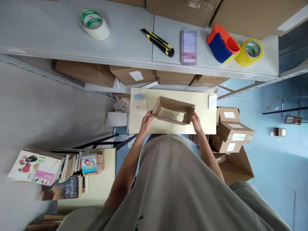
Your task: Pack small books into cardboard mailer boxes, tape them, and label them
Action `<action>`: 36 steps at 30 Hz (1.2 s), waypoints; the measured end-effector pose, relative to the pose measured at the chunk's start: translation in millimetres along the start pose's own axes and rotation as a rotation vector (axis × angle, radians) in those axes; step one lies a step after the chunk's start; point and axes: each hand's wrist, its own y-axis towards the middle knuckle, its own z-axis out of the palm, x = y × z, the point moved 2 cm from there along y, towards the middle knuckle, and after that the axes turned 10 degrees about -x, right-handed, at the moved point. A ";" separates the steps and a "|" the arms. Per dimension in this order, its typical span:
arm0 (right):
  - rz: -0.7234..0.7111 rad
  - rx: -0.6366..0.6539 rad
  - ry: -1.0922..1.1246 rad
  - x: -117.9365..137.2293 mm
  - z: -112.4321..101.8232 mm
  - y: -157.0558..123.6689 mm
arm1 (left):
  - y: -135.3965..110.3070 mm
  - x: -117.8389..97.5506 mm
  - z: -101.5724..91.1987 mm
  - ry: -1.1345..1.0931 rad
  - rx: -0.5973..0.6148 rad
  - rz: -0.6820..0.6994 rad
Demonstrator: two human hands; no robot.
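A small open cardboard box rests on a pale yellow tabletop below me. My left hand grips the box's left end flap, fingers curled on it. My right hand holds the right end of the box, fingers closed on its wall. The box is empty inside as far as I can see. A small clear-wrapped packet lies on the table just left of the box.
A grey shelf above carries a tape roll, a yellow-black utility knife, a phone, a red-blue tape dispenser and yellow tape. Stacked small cartons sit at the right, books at the left.
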 end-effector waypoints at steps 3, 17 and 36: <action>0.153 -0.005 0.055 -3.0 -4.1 -0.5 | 4.8 -0.3 -6.1 -0.011 0.005 -0.053; 0.296 0.022 0.128 9.5 -2.9 12.3 | 42.9 -8.9 -3.6 0.131 0.150 -0.181; 0.131 -0.056 -0.012 -2.2 3.4 42.7 | 47.6 2.9 44.9 0.315 -0.111 -0.005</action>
